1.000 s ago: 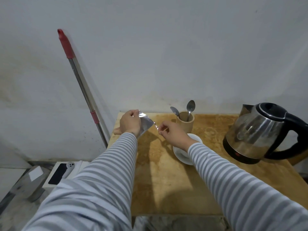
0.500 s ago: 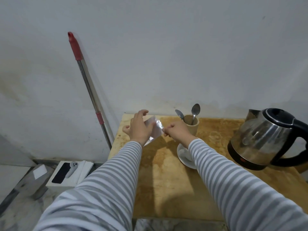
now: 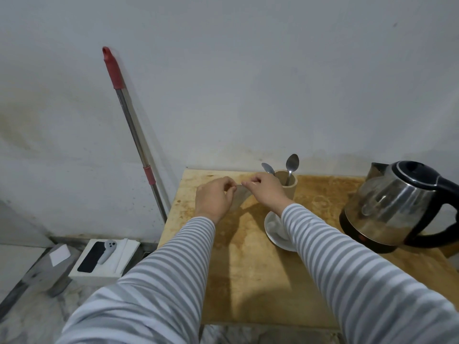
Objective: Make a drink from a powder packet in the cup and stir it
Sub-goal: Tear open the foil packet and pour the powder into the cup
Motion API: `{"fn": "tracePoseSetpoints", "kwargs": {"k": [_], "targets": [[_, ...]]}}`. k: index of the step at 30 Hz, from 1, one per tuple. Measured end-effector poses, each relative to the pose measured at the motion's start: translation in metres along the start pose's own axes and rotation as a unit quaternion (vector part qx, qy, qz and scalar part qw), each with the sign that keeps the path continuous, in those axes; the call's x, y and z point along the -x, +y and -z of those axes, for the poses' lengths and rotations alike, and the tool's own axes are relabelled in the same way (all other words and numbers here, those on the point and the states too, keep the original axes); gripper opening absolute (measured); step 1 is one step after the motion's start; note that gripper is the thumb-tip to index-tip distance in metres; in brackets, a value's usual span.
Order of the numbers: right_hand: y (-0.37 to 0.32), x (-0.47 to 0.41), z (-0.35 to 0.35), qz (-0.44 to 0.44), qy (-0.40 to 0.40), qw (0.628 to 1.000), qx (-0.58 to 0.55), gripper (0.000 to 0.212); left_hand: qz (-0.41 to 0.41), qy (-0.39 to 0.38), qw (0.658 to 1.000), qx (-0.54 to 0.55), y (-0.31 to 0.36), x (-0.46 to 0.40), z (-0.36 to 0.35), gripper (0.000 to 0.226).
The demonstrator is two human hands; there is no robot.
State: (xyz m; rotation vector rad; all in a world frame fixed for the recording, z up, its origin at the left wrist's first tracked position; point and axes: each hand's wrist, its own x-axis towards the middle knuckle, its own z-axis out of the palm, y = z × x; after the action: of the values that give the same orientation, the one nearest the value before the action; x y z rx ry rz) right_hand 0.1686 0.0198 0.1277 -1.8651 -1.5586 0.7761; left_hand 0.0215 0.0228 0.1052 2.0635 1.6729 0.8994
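Both hands hold a small silvery powder packet [image 3: 240,197] above the back left of the wooden table [image 3: 248,269]. My left hand [image 3: 214,198] pinches its left top corner and covers much of it. My right hand [image 3: 264,191] pinches the right top corner. The white cup [image 3: 278,225] stands on a white saucer [image 3: 275,240] just below my right wrist, mostly hidden by my sleeve. Two metal spoons [image 3: 291,165] stand in a tan holder [image 3: 289,186] behind my right hand.
A steel electric kettle [image 3: 395,207] with a black handle stands at the table's right. A mop handle [image 3: 134,130] with a red grip leans on the wall to the left. On the floor lies a white box [image 3: 104,258] with a controller.
My hands have come closer together at the packet's top edge, the packet now hanging lower between them. The camera has tilted, so the scene sits lower in view.
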Motion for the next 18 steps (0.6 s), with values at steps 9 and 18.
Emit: {"fn": "tracePoseSetpoints", "kwargs": {"k": [9, 18], "targets": [[-0.002, 0.004, 0.010, 0.078, 0.007, 0.997, 0.018, 0.014, 0.047, -0.106, 0.992, 0.043, -0.004, -0.013, 0.005, 0.019], [-0.006, 0.009, 0.010, 0.050, 0.001, 0.998, -0.027, 0.008, 0.067, -0.115, 0.990, 0.054, 0.005, -0.009, 0.002, 0.027]]}}
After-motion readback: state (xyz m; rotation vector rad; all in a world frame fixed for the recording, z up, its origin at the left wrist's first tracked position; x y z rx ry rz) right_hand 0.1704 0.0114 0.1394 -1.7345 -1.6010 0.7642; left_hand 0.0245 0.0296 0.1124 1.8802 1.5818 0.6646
